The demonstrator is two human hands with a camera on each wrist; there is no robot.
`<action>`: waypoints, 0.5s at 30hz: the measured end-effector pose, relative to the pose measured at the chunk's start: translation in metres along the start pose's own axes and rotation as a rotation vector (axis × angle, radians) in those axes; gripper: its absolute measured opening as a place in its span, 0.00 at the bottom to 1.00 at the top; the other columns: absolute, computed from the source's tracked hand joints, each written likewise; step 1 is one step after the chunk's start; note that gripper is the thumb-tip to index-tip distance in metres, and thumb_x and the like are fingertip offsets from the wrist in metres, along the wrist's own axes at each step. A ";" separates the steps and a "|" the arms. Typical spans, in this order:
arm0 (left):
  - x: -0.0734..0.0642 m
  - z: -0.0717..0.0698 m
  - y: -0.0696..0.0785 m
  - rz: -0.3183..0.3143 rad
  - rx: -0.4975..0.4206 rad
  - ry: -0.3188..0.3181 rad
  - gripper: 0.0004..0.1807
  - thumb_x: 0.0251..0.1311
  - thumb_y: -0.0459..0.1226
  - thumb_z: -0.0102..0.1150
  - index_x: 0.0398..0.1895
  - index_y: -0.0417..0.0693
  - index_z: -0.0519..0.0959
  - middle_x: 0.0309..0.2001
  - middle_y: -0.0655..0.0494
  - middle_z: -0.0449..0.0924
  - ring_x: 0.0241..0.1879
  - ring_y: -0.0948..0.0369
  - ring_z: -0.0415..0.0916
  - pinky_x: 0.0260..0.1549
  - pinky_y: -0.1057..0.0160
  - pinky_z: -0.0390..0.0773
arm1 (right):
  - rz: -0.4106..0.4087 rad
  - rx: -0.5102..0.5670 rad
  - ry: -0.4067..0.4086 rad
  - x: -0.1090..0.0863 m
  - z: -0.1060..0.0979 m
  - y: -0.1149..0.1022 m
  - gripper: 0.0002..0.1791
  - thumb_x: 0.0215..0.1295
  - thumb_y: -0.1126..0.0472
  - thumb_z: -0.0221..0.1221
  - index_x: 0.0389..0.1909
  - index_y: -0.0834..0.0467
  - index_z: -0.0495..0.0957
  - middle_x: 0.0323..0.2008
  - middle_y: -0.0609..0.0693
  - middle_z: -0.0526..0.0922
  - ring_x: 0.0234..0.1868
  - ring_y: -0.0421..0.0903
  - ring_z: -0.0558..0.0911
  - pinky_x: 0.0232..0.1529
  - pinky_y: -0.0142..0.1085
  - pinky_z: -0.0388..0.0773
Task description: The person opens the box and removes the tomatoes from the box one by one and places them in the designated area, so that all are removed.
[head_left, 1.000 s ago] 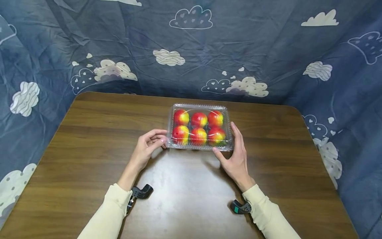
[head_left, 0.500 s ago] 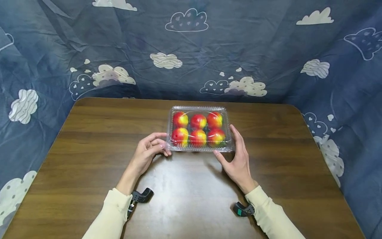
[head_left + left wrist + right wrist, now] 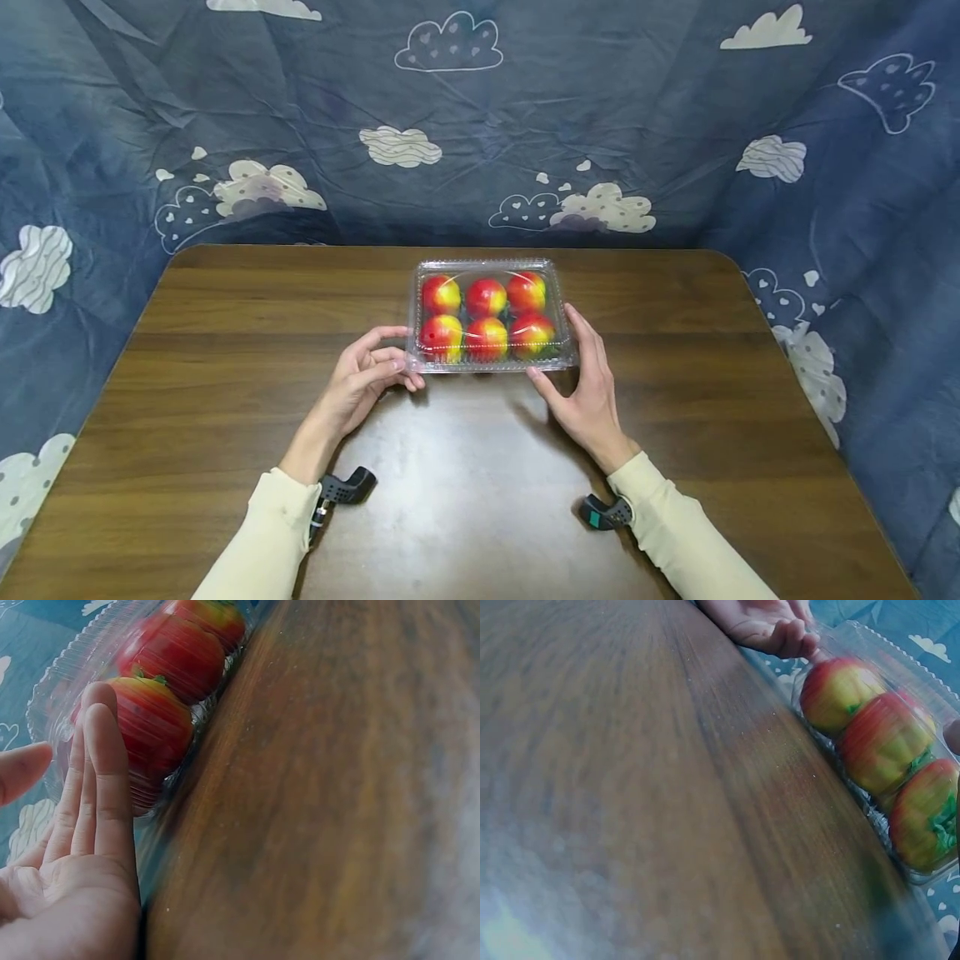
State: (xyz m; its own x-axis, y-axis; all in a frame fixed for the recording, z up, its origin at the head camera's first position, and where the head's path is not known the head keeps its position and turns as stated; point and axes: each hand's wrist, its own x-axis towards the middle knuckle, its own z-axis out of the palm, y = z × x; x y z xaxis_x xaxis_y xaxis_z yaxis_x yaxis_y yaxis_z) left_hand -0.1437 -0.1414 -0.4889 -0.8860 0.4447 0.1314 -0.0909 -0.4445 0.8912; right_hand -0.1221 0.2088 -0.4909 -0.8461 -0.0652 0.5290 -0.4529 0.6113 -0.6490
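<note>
A clear plastic fruit box [image 3: 487, 268] with a ribbed rim is near the far side of the table, in the middle of the head view. Through its lid show two rows of round red-and-yellow fruits [image 3: 486, 340]; green leafy bits appear on some in the right wrist view. My left hand [image 3: 360, 379] holds the front left corner, thumb above the rim and lower fingers reaching around the front. On the opposite side my right hand [image 3: 588, 396] grips the front right corner, fingers along the side and thumb at the front rim.
The wooden table [image 3: 225, 400] has rounded far corners and a bright glare in its middle. Behind it and at both sides hangs a blue cloth [image 3: 465, 108] printed with clouds. Each wrist wears a dark camera mount [image 3: 348, 486] below a cream sleeve.
The head view has shifted a little, moving everything left in the frame. My left lower fingers have come further around the front corner of the box. The right hand keeps its hold.
</note>
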 end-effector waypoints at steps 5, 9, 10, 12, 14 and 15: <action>-0.002 -0.003 0.005 -0.005 -0.005 -0.001 0.23 0.74 0.22 0.46 0.70 0.35 0.66 0.39 0.45 0.88 0.36 0.51 0.89 0.41 0.58 0.89 | -0.034 0.012 0.004 0.003 0.004 -0.002 0.55 0.58 0.54 0.75 0.83 0.51 0.57 0.79 0.48 0.65 0.77 0.50 0.68 0.79 0.42 0.64; 0.002 -0.002 0.005 -0.001 -0.021 -0.011 0.22 0.74 0.22 0.46 0.70 0.35 0.66 0.40 0.43 0.87 0.35 0.51 0.89 0.41 0.58 0.89 | -0.058 0.026 0.018 0.004 0.003 -0.002 0.51 0.58 0.56 0.75 0.82 0.52 0.61 0.80 0.50 0.65 0.78 0.52 0.66 0.80 0.49 0.63; 0.003 -0.002 0.004 0.002 -0.022 -0.015 0.22 0.74 0.22 0.46 0.70 0.34 0.66 0.40 0.43 0.87 0.35 0.50 0.89 0.41 0.57 0.89 | -0.060 0.026 0.019 0.004 0.002 -0.002 0.51 0.59 0.56 0.75 0.82 0.51 0.62 0.80 0.50 0.64 0.78 0.52 0.66 0.79 0.51 0.64; 0.004 -0.003 0.003 0.008 -0.020 -0.021 0.22 0.74 0.21 0.45 0.69 0.34 0.66 0.40 0.43 0.86 0.35 0.50 0.89 0.41 0.57 0.89 | -0.064 0.020 0.018 0.004 0.001 -0.003 0.50 0.59 0.56 0.75 0.81 0.51 0.63 0.80 0.51 0.65 0.78 0.52 0.66 0.78 0.54 0.65; 0.003 -0.004 0.002 0.014 -0.019 -0.025 0.22 0.74 0.21 0.45 0.69 0.33 0.66 0.40 0.43 0.86 0.35 0.50 0.89 0.41 0.57 0.89 | -0.064 0.013 0.009 0.003 0.001 -0.003 0.49 0.59 0.56 0.75 0.81 0.50 0.63 0.80 0.51 0.65 0.78 0.52 0.66 0.77 0.56 0.66; 0.002 -0.004 0.002 0.017 -0.018 -0.025 0.22 0.74 0.21 0.45 0.69 0.33 0.66 0.40 0.43 0.86 0.35 0.50 0.89 0.41 0.57 0.89 | -0.067 0.013 0.006 0.004 0.001 -0.004 0.49 0.59 0.56 0.75 0.81 0.50 0.63 0.79 0.51 0.65 0.78 0.52 0.66 0.77 0.57 0.67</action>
State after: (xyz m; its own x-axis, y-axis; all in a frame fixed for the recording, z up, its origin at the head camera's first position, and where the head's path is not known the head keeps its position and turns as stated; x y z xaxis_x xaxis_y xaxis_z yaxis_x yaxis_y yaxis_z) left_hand -0.1471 -0.1442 -0.4888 -0.8761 0.4560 0.1568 -0.0846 -0.4656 0.8809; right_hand -0.1235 0.2054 -0.4870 -0.8124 -0.1009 0.5743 -0.5116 0.5959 -0.6191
